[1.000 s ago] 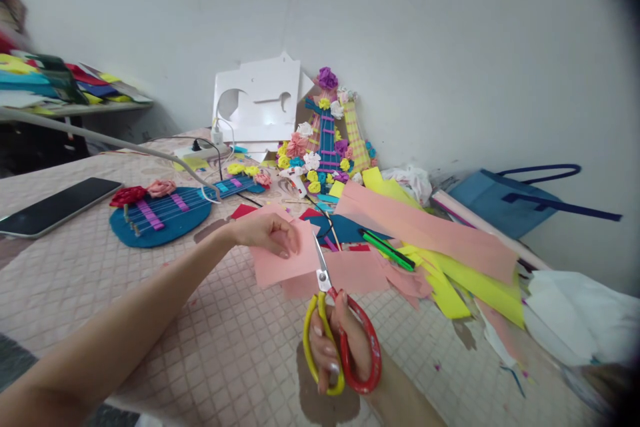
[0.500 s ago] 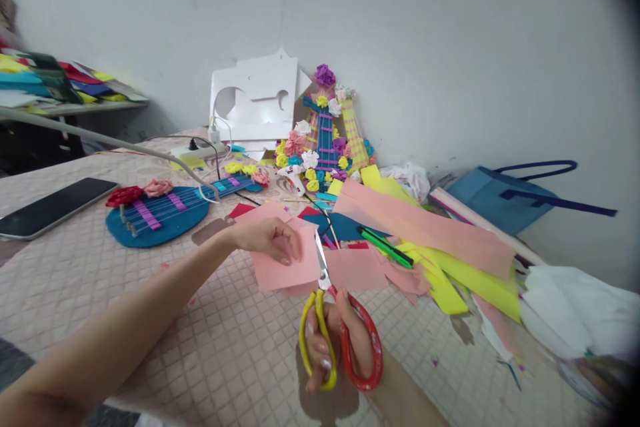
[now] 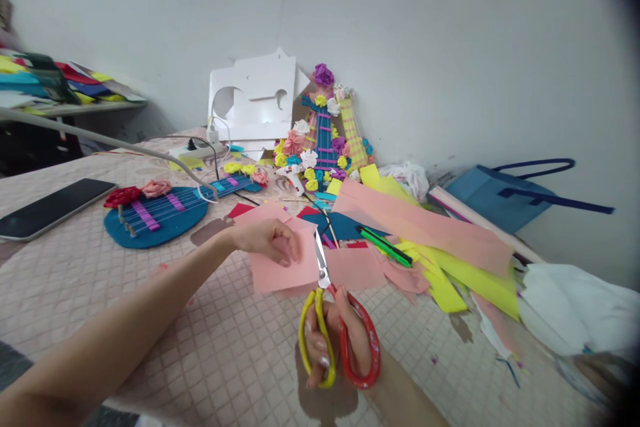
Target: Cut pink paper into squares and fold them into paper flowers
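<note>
My right hand (image 3: 333, 340) grips a pair of scissors (image 3: 323, 270) with one yellow and one red handle, its fingers through the loops. The blades point away from me and lie along the right edge of a pink paper sheet (image 3: 273, 275). Over that sheet, my left hand (image 3: 267, 240) has its fingers curled, pinching the paper near its upper middle. Another pink piece (image 3: 357, 269) lies flat just right of the blades. Close by, a green craft knife (image 3: 385, 245) rests on the scraps.
A blue toy guitar (image 3: 160, 217) with paper flowers lies left, beside a phone (image 3: 55, 207). A glue gun (image 3: 291, 180) stands behind, before several decorated guitars (image 3: 325, 133). Yellow strips (image 3: 447, 293), a long pink strip (image 3: 415, 223) and a blue bag (image 3: 500, 197) lie right. A cable (image 3: 125, 143) crosses left.
Almost nothing differs. The whole view has shifted slightly to the left, while both hands, the scissors and the paper keep the same arrangement.
</note>
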The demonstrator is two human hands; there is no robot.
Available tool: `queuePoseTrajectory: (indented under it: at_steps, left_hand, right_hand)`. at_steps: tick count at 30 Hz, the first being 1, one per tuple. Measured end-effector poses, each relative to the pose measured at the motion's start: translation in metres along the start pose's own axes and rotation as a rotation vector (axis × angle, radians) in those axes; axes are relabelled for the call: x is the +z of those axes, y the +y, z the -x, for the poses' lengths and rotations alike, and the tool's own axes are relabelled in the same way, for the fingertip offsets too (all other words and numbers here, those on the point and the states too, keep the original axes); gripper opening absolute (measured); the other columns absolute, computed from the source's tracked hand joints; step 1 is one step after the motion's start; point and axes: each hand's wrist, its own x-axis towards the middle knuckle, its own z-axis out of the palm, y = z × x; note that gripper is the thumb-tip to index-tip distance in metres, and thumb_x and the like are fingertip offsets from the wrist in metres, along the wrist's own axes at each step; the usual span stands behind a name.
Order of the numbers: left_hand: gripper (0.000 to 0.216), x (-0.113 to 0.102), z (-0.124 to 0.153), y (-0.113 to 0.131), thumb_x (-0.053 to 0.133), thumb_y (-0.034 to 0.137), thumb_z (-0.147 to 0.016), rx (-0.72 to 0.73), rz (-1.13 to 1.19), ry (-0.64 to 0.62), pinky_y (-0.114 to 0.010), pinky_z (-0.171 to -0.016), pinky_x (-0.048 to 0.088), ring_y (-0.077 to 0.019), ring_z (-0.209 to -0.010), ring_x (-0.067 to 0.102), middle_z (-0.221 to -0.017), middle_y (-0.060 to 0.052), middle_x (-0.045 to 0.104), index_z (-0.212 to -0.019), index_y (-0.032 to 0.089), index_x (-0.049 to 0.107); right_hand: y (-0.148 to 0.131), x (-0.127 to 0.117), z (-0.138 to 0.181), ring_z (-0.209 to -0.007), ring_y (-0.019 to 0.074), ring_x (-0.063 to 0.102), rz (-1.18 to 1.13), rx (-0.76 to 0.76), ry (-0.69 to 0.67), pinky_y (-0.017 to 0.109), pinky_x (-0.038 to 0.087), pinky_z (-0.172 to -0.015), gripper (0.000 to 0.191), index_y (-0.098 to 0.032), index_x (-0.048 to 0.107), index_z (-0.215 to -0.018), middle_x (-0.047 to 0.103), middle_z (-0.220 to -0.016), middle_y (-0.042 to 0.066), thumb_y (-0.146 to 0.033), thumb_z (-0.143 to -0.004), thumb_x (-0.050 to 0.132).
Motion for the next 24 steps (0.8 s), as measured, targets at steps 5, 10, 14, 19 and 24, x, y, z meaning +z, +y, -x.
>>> queuePoseTrajectory:
  at_steps: [5,10,14,19,24]
  left_hand:
    - [0.025,0.004,-0.001,0.003,0.078,0.032,-0.066,-0.027,0.032,-0.032,-0.021,-0.074,0.048,-0.014,-0.078,0.063,-0.084,-0.004,0.07,-0.083,0.015,0.07]
    - [0.027,0.002,-0.001,0.001,0.079,0.033,-0.064,-0.032,0.04,-0.022,-0.021,-0.074,0.048,-0.0143,-0.079,0.063,-0.085,-0.004,0.071,-0.083,0.016,0.07]
    - [0.026,0.004,-0.001,0.0,0.079,0.033,-0.064,-0.041,0.024,-0.041,-0.02,-0.071,0.048,-0.0137,-0.076,0.063,-0.082,-0.002,0.071,-0.082,0.017,0.071]
    - [0.021,0.001,0.001,0.002,0.076,0.031,-0.069,-0.036,-0.018,-0.058,-0.021,-0.073,0.048,-0.0142,-0.078,0.063,-0.085,-0.003,0.07,-0.083,0.017,0.07]
    - [0.022,-0.035,0.016,-0.012,0.063,0.033,-0.078,-0.164,-0.208,0.204,-0.024,-0.072,0.048,-0.0166,-0.083,0.063,-0.09,-0.006,0.07,-0.089,0.015,0.068]
  right_hand:
    - [0.001,0.0,0.0,-0.042,0.0076,0.043,-0.004,-0.014,0.025,0.022,0.043,-0.04,0.076,-0.013,0.056,-0.078,0.046,-0.054,-0.003,-0.085,-0.069,0.033]
    - [0.003,-0.001,-0.001,-0.037,0.0054,0.038,0.005,-0.063,0.055,0.02,0.041,-0.035,0.069,-0.014,0.054,-0.074,0.042,-0.05,-0.005,-0.08,-0.073,0.036]
    - [0.002,0.0,0.0,-0.039,0.0056,0.038,-0.001,-0.063,0.064,0.022,0.044,-0.037,0.068,-0.014,0.055,-0.075,0.042,-0.051,-0.005,-0.08,-0.073,0.038]
    - [-0.004,0.0,0.001,-0.041,0.0073,0.041,0.031,-0.069,0.082,0.028,0.049,-0.041,0.067,-0.015,0.054,-0.076,0.044,-0.052,-0.004,-0.08,-0.072,0.04]
    - [-0.017,-0.009,-0.002,-0.037,0.0067,0.04,0.135,-0.188,0.214,0.024,0.046,-0.035,0.06,-0.016,0.054,-0.073,0.044,-0.048,-0.006,-0.076,-0.071,0.05]
